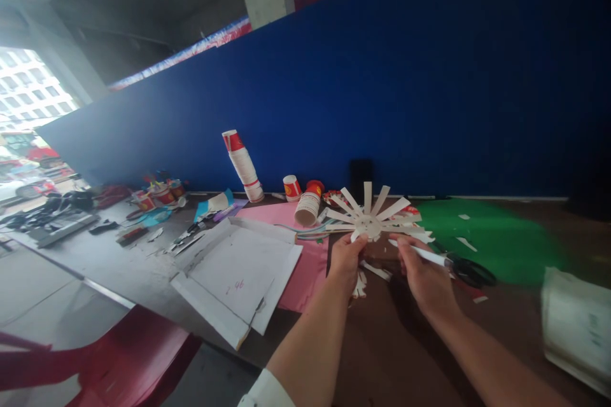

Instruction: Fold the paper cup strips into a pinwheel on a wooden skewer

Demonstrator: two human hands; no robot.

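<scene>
My left hand (346, 255) pinches the lower edge of a paper cup cut into strips (368, 224). Its white strips fan out like petals around the round base. Just to the right, my right hand (422, 276) is closed on a slim white pen (429, 255), its tip toward the cut cup. A black loop-shaped item (472, 271) lies at the pen's far end; whether the two are joined I cannot tell. White paper scraps (360, 284) lie on the brown table below my hands.
Behind stand a tall stack of paper cups (244, 168) and a red cup (291, 188); another cup stack (308, 206) lies tipped. An opened white box (248, 267) sits left on pink paper (305, 280). Green paper (501, 241) lies right, before a blue partition (429, 76).
</scene>
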